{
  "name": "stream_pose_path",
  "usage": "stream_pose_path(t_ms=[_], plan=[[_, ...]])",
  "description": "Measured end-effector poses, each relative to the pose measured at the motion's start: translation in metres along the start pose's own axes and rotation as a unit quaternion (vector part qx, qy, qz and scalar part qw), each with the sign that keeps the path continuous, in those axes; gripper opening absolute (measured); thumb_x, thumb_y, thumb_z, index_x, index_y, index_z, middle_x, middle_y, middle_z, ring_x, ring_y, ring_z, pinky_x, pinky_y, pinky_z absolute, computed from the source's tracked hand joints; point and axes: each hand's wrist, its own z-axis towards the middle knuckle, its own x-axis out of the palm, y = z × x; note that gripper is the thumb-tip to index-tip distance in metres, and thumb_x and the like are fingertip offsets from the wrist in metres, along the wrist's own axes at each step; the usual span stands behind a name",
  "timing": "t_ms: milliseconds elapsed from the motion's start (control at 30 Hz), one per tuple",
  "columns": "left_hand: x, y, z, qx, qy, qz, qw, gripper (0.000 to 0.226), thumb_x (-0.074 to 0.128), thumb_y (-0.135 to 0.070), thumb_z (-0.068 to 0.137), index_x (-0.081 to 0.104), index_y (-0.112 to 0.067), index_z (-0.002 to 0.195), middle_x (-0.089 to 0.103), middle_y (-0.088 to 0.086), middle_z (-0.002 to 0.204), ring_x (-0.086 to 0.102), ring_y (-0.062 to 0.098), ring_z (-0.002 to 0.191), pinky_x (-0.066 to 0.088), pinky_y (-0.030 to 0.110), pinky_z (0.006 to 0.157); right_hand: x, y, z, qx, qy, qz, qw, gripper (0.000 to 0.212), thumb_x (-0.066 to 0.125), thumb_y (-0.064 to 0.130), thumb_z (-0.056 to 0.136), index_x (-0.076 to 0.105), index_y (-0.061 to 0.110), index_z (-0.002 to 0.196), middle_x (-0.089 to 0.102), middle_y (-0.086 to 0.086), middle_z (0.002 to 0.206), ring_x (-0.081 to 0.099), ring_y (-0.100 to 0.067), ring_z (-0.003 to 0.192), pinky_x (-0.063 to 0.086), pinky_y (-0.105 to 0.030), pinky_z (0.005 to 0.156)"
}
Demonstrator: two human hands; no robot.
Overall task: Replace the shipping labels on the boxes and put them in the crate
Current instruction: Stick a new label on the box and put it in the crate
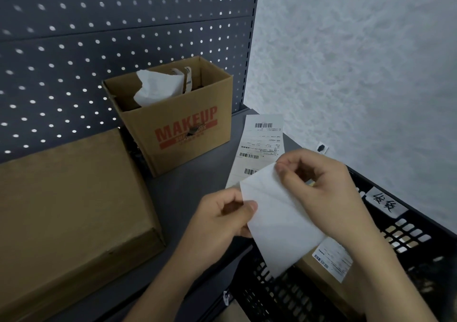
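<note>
- Grey counter (188,198) against a perforated pegboard (99,37); a pale textured wall stands right of the hands.
- Label sheet (277,217): white, blank side up, held above the counter's near edge. Its long axis runs from the far corner down toward the person.
- Left hand (222,217): thumb and fingers pinch the sheet's left edge.
- Right hand (319,185): fingertips pinch the sheet's far corner, apparently to start a peel.
- Printed label strip (259,143): flat on the counter, just beyond both hands.
- Large closed box (69,198): left of the left hand, top bare, no label visible. The left hand is nearer, so the sheet would probably travel leftward.
- Black crate (405,232): under and right of the right hand, holding a labelled box (319,272).
- MAKEUP box (183,128): open, beyond the left hand, holding crumpled paper (155,89).
</note>
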Motion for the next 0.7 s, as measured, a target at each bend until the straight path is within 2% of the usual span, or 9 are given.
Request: stream_pose_path(t_ms=[200, 400, 467, 567, 700], plan=[[-0.008, 0.014, -0.011, -0.024, 0.020, 0.038, 0.999, 0.017, 0.060, -0.008, 0.096, 0.069, 0.005, 0.091, 0.073, 0.019, 0.088, 0.068, 0.017, 0.073, 0.060, 0.032, 0.070, -0.010, 0.003, 0.007, 0.031, -0.053, 0.008, 0.998, 0.014, 0.067, 0.020, 0.090, 0.070, 0.022, 0.076, 0.064, 0.000, 0.072, 0.048, -0.004, 0.061, 0.036, -0.015, 0.054], [-0.018, 0.023, -0.015, -0.022, 0.028, 0.124, 0.992, 0.029, 0.062, -0.018, 0.095, 0.058, 0.010, 0.085, 0.059, 0.033, 0.084, 0.059, 0.023, 0.068, 0.058, 0.036, 0.066, -0.011, 0.007, 0.015, 0.023, -0.083, -0.006, 0.996, 0.016, 0.066, 0.017, 0.089, 0.069, 0.024, 0.075, 0.066, 0.001, 0.074, 0.050, -0.005, 0.063, 0.038, -0.014, 0.057], [-0.019, 0.024, -0.018, -0.019, 0.021, 0.142, 0.989, 0.029, 0.062, -0.017, 0.094, 0.056, 0.007, 0.080, 0.056, 0.026, 0.072, 0.056, 0.021, 0.064, 0.057, 0.038, 0.064, -0.010, 0.008, 0.016, 0.019, -0.087, -0.007, 0.996, 0.015, 0.066, 0.018, 0.089, 0.069, 0.023, 0.076, 0.066, 0.000, 0.074, 0.051, -0.005, 0.063, 0.038, -0.014, 0.056], [-0.020, 0.024, -0.020, -0.015, 0.002, 0.173, 0.985, 0.031, 0.062, -0.016, 0.093, 0.051, 0.003, 0.072, 0.051, 0.004, 0.059, 0.055, 0.017, 0.059, 0.057, 0.041, 0.064, -0.009, 0.010, 0.020, 0.012, -0.090, -0.014, 0.996, 0.014, 0.066, 0.018, 0.089, 0.070, 0.024, 0.077, 0.067, 0.003, 0.074, 0.052, -0.003, 0.063, 0.039, -0.014, 0.057], [-0.020, 0.026, -0.020, -0.003, -0.010, 0.204, 0.979, 0.035, 0.062, -0.017, 0.093, 0.045, 0.002, 0.070, 0.047, 0.002, 0.057, 0.057, 0.016, 0.055, 0.057, 0.044, 0.063, -0.008, 0.009, 0.028, 0.008, -0.090, -0.030, 0.996, 0.013, 0.066, 0.019, 0.089, 0.071, 0.026, 0.079, 0.068, 0.012, 0.072, 0.054, 0.000, 0.063, 0.039, -0.011, 0.059]])
